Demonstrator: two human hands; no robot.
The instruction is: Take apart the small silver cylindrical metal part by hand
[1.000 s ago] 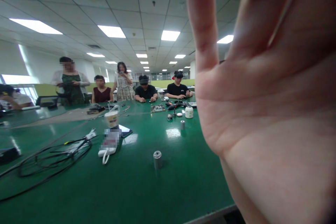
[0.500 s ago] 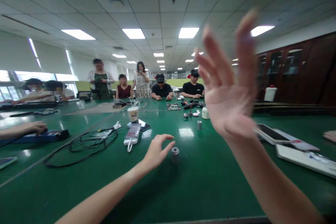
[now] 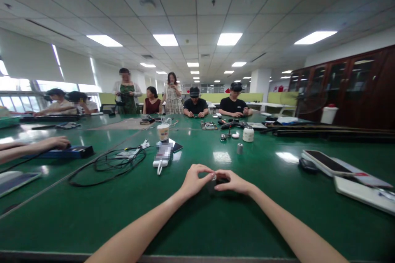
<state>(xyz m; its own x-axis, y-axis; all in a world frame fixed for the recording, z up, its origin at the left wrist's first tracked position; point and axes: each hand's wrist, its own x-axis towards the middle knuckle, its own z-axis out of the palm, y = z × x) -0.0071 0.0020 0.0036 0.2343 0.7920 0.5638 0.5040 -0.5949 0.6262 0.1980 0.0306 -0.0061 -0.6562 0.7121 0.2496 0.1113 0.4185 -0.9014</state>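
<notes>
Head: right hand (image 3: 233, 182) now at cylinder (image 3: 214, 177)

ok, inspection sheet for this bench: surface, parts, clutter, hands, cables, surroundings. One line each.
Surface: green tabletop, glossy, lamp glare; no spills seen.
Parts: near metal cylinder at the fingertips, partly hidden; far metal cylinder upright beyond.
Clutter: drink cup, white jar, dark-screened device at right.
Hands: left hand and right hand meet around the near cylinder; grip unclear.
Cables: black cable loosely looped, left of the hands.
Surroundings: several people opposite and at left; wooden cabinets at right.
</notes>
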